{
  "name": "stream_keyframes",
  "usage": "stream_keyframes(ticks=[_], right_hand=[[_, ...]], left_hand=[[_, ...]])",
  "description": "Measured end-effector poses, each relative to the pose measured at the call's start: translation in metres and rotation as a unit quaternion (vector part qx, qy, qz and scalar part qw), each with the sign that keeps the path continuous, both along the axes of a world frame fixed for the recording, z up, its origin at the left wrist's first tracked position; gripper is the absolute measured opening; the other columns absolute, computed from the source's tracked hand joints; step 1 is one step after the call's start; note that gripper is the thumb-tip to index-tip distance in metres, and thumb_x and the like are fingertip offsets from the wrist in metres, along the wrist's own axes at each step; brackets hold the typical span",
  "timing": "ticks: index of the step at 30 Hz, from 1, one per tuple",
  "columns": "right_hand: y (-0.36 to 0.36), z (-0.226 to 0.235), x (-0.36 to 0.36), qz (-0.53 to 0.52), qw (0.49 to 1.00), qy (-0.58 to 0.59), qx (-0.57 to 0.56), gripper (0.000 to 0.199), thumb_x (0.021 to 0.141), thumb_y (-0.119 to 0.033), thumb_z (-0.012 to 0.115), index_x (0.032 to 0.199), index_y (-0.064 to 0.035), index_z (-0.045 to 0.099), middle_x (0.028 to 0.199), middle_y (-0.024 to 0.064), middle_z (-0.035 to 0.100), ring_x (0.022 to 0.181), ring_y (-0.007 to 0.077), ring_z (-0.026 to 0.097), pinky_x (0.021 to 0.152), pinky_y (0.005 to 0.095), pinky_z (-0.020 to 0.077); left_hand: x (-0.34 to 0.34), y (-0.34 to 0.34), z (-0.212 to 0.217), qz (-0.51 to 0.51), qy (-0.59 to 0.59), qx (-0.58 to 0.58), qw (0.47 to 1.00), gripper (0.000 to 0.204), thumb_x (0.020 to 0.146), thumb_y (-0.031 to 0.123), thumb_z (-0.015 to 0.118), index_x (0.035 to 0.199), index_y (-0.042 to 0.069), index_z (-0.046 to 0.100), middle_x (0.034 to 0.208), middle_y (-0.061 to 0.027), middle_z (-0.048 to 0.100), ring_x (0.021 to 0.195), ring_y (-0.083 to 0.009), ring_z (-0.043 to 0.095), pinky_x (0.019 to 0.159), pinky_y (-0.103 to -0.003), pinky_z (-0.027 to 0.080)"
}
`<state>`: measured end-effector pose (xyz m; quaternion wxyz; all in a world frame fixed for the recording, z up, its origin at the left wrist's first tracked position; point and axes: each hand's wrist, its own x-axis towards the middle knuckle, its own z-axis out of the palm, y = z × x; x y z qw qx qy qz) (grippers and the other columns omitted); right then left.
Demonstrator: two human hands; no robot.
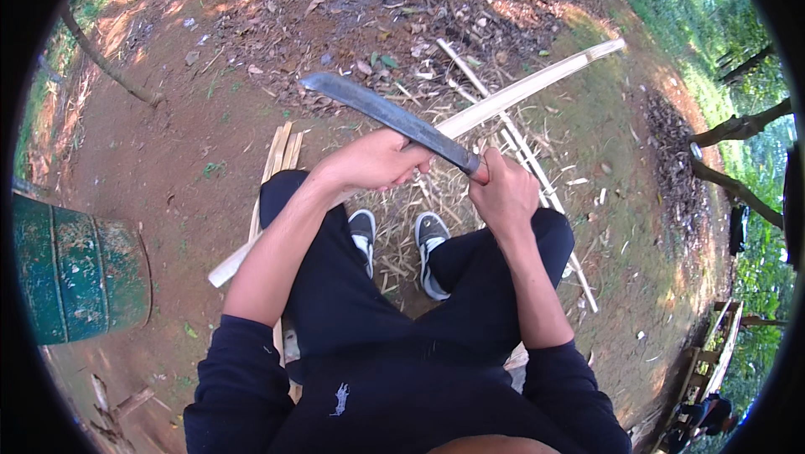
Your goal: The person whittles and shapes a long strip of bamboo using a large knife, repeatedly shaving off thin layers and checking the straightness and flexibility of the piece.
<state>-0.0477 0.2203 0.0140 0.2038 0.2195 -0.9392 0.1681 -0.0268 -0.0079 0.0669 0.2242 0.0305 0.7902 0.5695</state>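
Note:
My right hand (504, 190) is closed round the handle of a machete (369, 104). Its dark blade points up and to the left, and the part near the handle crosses over a pale split bamboo strip (530, 90). The strip runs from between my hands to the upper right, its far end slightly darker. My left hand (375, 159) is wrapped round this strip, close to the blade; the grip itself is partly hidden. A pale end (226, 269) emerges beyond my left forearm and seems to belong to the same strip.
More bamboo strips (283, 148) lie beside my left knee. Long thin sticks (531, 160) rest on the ground past my right knee. Shavings and dry leaves litter the soil around my shoes (431, 232). A green metal drum (80, 269) lies at the left; trees (738, 129) stand at the right.

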Motion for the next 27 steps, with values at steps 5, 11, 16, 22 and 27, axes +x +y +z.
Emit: stream_keyframes(ticks=[5, 11, 16, 22, 27], right_hand=[[0.015, 0.018, 0.045, -0.012, 0.998, -0.038, 0.048, 0.016, 0.071, -0.014, 0.071, 0.078, -0.0092, 0.056, 0.067, 0.0095, 0.063, 0.062, 0.0341, 0.065, 0.056, 0.0478, 0.0491], [0.064, 0.015, 0.072, -0.084, 0.994, -0.035, 0.063, 0.014, 0.070, -0.014, 0.070, 0.075, -0.0097, 0.057, 0.068, 0.0082, 0.063, 0.062, 0.0335, 0.064, 0.056, 0.0470, 0.0482], [0.101, -0.011, 0.097, -0.104, 0.992, -0.034, 0.060, 0.012, 0.066, -0.012, 0.067, 0.073, -0.0100, 0.058, 0.064, 0.0073, 0.062, 0.056, 0.0301, 0.063, 0.054, 0.0442, 0.0475], [0.110, -0.049, 0.141, -0.163, 0.980, -0.087, -0.073, 0.015, 0.070, -0.009, 0.069, 0.069, -0.0046, 0.055, 0.061, 0.0167, 0.057, 0.055, 0.0366, 0.059, 0.053, 0.0417, 0.0448], [0.098, -0.058, 0.149, -0.175, 0.980, -0.079, -0.052, 0.013, 0.071, -0.012, 0.068, 0.071, -0.0089, 0.056, 0.061, 0.0103, 0.059, 0.054, 0.0338, 0.061, 0.050, 0.0447, 0.0470]], left_hand=[[0.031, 0.012, -0.037, 0.008, -0.116, 0.193, 0.974, 0.023, 0.099, 0.022, 0.059, 0.096, -0.001, 0.061, 0.061, 0.0040, 0.048, 0.045, -0.0023, 0.043, 0.040, -0.019, 0.033], [0.035, 0.053, -0.043, -0.066, -0.110, 0.217, 0.968, 0.020, 0.099, 0.017, 0.059, 0.102, -0.002, 0.062, 0.070, -0.0009, 0.058, 0.051, -0.0037, 0.053, 0.041, -0.019, 0.037], [0.042, 0.071, -0.044, -0.091, -0.154, 0.185, 0.966, 0.016, 0.099, 0.014, 0.059, 0.106, 0.000, 0.062, 0.077, -0.0077, 0.066, 0.060, -0.0118, 0.064, 0.049, -0.024, 0.049], [0.053, 0.072, -0.047, -0.092, -0.104, 0.113, 0.984, 0.022, 0.100, 0.017, 0.058, 0.112, -0.001, 0.058, 0.081, -0.0103, 0.067, 0.065, -0.0143, 0.068, 0.052, -0.026, 0.054], [0.055, 0.074, -0.043, -0.112, -0.094, 0.064, 0.987, 0.019, 0.100, 0.013, 0.054, 0.111, -0.002, 0.057, 0.079, -0.0096, 0.065, 0.053, -0.0115, 0.061, 0.044, -0.024, 0.047]])
